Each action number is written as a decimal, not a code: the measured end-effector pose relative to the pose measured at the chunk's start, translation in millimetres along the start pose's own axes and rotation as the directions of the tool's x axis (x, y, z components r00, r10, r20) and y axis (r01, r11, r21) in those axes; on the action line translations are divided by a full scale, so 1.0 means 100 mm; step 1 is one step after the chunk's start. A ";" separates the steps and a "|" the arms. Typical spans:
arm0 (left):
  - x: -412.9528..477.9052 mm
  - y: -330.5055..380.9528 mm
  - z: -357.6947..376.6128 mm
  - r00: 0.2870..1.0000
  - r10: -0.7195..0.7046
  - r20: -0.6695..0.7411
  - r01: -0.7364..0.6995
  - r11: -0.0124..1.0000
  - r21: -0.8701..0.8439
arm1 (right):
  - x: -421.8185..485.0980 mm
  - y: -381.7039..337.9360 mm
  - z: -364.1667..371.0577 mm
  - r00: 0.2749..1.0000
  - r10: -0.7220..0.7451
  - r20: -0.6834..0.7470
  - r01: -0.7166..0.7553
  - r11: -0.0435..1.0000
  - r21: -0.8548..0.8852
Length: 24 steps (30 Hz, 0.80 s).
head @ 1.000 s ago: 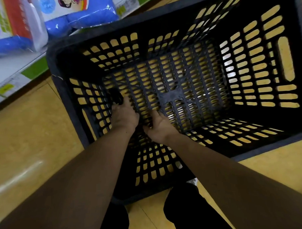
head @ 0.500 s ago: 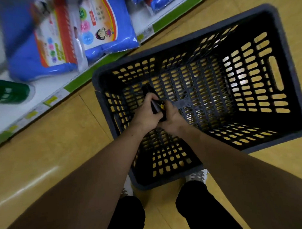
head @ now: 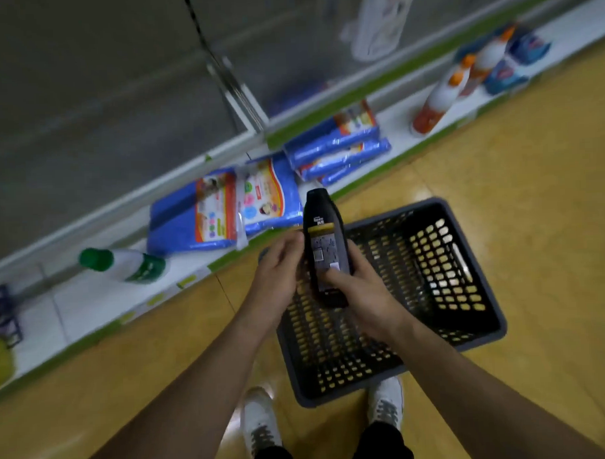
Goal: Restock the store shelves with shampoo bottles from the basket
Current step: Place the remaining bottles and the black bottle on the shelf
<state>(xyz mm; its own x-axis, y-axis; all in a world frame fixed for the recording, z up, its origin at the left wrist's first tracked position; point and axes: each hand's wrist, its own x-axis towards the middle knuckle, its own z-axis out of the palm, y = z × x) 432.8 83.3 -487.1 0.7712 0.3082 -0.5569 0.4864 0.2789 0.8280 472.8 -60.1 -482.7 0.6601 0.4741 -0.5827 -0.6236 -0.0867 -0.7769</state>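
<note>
The dark shampoo bottle (head: 324, 242) is above the left part of the basket (head: 396, 215), its cap pointing away. The right hand (head: 363, 290) grasps its lower body with the thumb on the label, and the left hand (head: 278, 276) curls against its side. I think it is best to carry it firmly to the low shelf (head: 84, 305) left of the basket and stand it upright.

Black shampoo bottle (head: 324, 242), black slotted basket (head: 468, 292), blue packs (head: 225, 208), green-edged white shelf (head: 91, 305)
</note>
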 end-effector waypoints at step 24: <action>-2.45 3.10 -1.34 0.824 0.497 -0.273 -0.555 0.806 -0.205 | -1.82 -2.42 2.46 0.775 -0.138 0.616 -0.069 0.951 0.300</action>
<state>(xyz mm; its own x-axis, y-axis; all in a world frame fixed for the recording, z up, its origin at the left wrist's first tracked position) 339.6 215.9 -102.6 0.7650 0.6407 -0.0650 -0.1198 0.2408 0.9632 400.6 90.3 -130.4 0.3399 0.9194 -0.1978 -0.7644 0.1475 -0.6276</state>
